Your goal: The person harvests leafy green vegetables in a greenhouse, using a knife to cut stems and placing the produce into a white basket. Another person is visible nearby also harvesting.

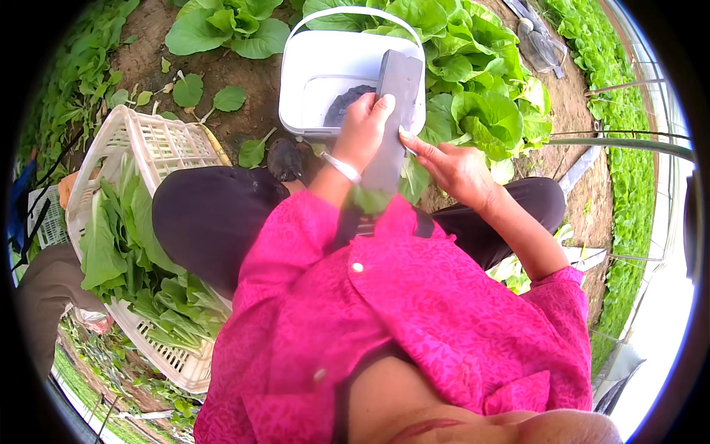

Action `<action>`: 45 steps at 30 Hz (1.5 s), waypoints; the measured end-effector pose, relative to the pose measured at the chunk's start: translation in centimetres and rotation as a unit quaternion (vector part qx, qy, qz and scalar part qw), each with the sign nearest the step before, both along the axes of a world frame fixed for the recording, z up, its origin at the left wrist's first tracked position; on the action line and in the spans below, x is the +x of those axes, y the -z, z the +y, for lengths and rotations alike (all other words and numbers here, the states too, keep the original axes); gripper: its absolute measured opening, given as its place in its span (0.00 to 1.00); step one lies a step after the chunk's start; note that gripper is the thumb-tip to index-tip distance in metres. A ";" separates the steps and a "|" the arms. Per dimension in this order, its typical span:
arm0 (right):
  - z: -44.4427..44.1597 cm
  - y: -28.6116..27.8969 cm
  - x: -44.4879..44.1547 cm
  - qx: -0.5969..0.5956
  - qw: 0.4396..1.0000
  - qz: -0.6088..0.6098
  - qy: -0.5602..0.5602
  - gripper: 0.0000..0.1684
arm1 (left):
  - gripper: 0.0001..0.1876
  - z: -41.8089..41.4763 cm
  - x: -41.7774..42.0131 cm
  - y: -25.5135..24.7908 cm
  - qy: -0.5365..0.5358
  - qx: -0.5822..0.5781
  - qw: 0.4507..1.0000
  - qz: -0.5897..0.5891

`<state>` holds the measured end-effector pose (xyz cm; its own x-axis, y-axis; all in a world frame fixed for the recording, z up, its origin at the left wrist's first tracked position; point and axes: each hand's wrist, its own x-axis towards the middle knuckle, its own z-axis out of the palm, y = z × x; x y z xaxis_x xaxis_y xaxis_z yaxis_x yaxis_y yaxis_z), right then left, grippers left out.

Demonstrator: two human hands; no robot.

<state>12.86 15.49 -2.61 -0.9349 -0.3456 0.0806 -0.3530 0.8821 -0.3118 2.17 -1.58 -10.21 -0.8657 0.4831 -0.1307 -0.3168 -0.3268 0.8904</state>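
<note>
My left hand (363, 130), with a white band at the wrist, grips a long grey whetstone (395, 100). The stone slants over the near right side of a white plastic bucket (327, 55). Against the stone's right edge, my right hand (457, 169) pinches a small metal blade (410, 150); most of it is hidden by the fingers. Inside the bucket lies a dark, crumpled thing (345, 105), partly covered by my left hand and the stone. The bucket's handle is raised at its far side.
A white slatted crate (166, 141) holding leafy greens (133, 233) stands at my left knee. Leafy plants (482, 105) grow beyond the bucket and to its right. Loose leaves (187, 90) lie on the soil. Another person's trouser leg (55, 294) shows at far left.
</note>
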 end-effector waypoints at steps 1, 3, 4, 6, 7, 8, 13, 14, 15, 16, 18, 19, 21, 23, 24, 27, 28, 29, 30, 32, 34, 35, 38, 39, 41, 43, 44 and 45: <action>0.3 -0.2 -0.3 0.008 1.000 0.004 0.018 0.30 | 0.18 0.1 0.0 0.1 0.007 0.001 1.000 -0.005; 1.2 -0.7 -2.2 0.025 0.998 0.013 0.054 0.31 | 0.18 0.4 -0.2 0.2 0.022 0.002 1.000 -0.012; 1.6 -0.5 -3.4 0.003 0.996 0.030 0.083 0.32 | 0.18 0.5 -0.1 0.3 0.021 0.003 1.000 -0.012; 0.7 -0.5 -2.4 0.013 0.998 -0.002 0.061 0.31 | 0.18 0.5 0.0 0.5 0.017 0.005 1.000 -0.010; 0.1 -0.6 -1.5 0.018 0.998 -0.018 0.050 0.31 | 0.18 0.4 -0.1 0.6 0.008 -0.001 1.000 0.000; 0.0 -0.8 -0.6 0.047 0.997 -0.052 0.019 0.31 | 0.18 0.3 -0.3 0.6 -0.001 -0.007 1.000 0.010; 0.8 -1.0 -3.8 0.011 0.997 0.001 0.071 0.31 | 0.19 0.5 -0.4 0.1 0.006 -0.003 1.000 -0.007; 0.5 -0.4 -2.9 0.001 0.998 -0.003 0.058 0.30 | 0.19 0.4 -0.5 0.3 -0.004 -0.008 1.000 0.006; 0.0 -0.3 -1.9 -0.009 0.999 -0.010 0.045 0.30 | 0.19 0.2 -0.4 0.5 -0.013 -0.015 1.000 0.017; -0.4 -0.9 -0.9 0.007 0.998 -0.056 0.031 0.29 | 0.19 0.1 -0.5 0.7 -0.023 -0.021 0.999 0.028; 0.4 -1.2 -2.2 0.015 0.999 -0.022 0.046 0.30 | 0.19 0.0 -0.6 0.7 -0.007 -0.017 1.000 0.024; 0.8 -1.3 -3.1 0.020 0.998 -0.005 0.054 0.30 | 0.19 0.0 -0.7 0.5 0.002 -0.015 1.000 0.023; 0.8 -1.0 -3.6 0.000 0.997 -0.008 0.074 0.30 | 0.19 0.0 -0.3 0.0 0.006 -0.006 1.000 0.012; 0.4 0.0 -2.0 -0.023 0.999 -0.001 0.049 0.30 | 0.19 0.0 -0.6 -0.2 0.001 -0.010 1.000 0.017; 0.1 -0.4 -0.9 0.011 0.999 -0.037 0.034 0.30 | 0.19 -0.1 -0.4 0.1 -0.001 -0.019 1.000 0.022; 0.8 -1.3 -3.4 0.017 0.998 -0.013 0.056 0.30 | 0.19 0.2 -0.5 0.7 -0.001 -0.013 1.000 0.019; 1.2 -1.1 -4.4 0.019 0.997 -0.005 0.074 0.31 | 0.19 0.4 -0.5 0.7 0.001 -0.004 1.000 0.015; 1.0 -1.0 -3.9 0.003 0.998 -0.010 0.068 0.31 | 0.18 0.3 -0.3 0.7 0.002 -0.022 1.000 0.021; 0.7 -0.6 -3.2 -0.014 0.998 -0.013 0.061 0.31 | 0.18 0.0 -0.3 0.1 0.001 -0.040 0.999 0.030; 0.4 0.3 -1.1 0.001 0.999 -0.024 0.029 0.30 | 0.18 -0.3 -0.5 0.1 -0.005 -0.061 0.997 0.047; 0.6 -0.3 -2.1 0.007 0.999 -0.019 0.041 0.30 | 0.18 -0.2 -0.5 0.8 -0.016 -0.064 0.996 0.062; 0.9 -0.7 -2.8 0.010 0.999 -0.019 0.049 0.30 | 0.18 -0.1 -0.2 0.8 -0.007 -0.037 0.999 0.029; 0.5 -0.5 -3.1 -0.016 0.997 -0.033 0.068 0.30 | 0.18 0.0 -0.3 0.5 0.017 0.014 1.000 -0.013; 0.2 -0.2 -2.4 -0.025 0.997 -0.029 0.062 0.30 | 0.18 -0.1 -0.6 0.6 0.012 0.003 1.000 -0.001; -0.2 -0.3 -0.6 -0.009 0.998 -0.057 0.005 0.31 | 0.18 -0.4 -0.7 0.8 0.001 -0.019 1.000 0.018; 0.3 -1.2 -2.3 0.038 0.998 -0.046 0.033 0.30 | 0.18 -0.1 -0.6 0.4 0.004 -0.018 1.000 0.011; 0.8 -0.5 -3.4 -0.007 0.998 0.006 0.056 0.29 | 0.18 0.0 -0.5 0.2 0.013 -0.017 1.000 -0.003; 0.8 -1.0 -4.5 -0.013 0.997 -0.021 0.075 0.29 | 0.18 -0.1 -0.7 0.0 0.019 -0.017 1.000 -0.015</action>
<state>8.39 16.26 -1.58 -0.9785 -0.2008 0.0468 -0.2044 0.9156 -0.3463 1.51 -1.72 -10.19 -0.8419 0.5110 -0.1732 -0.3550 -0.2829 0.8910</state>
